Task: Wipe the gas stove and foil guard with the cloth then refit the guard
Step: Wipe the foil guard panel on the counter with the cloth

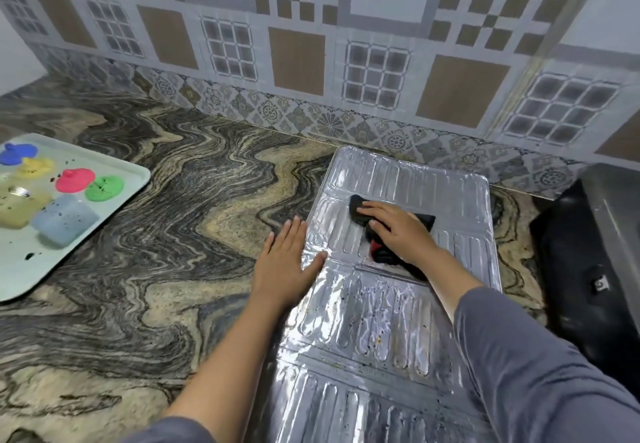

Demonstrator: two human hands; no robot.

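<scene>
wiping of guard (381, 331) underway: r hand (398, 231) flat, pressing cloth (356, 205) near 12 end; l hand (284, 262) flat, holds nothing, steadies 9 edge. next, imo: specks (377, 307) toward 6.

Head view, downward, seemingly near countertop (156, 234)

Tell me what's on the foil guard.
A dark cloth pressed by the right hand, the left hand resting on the foil guard's left edge, and dark specks. Foil beneath cloth and hands is covered.
</scene>
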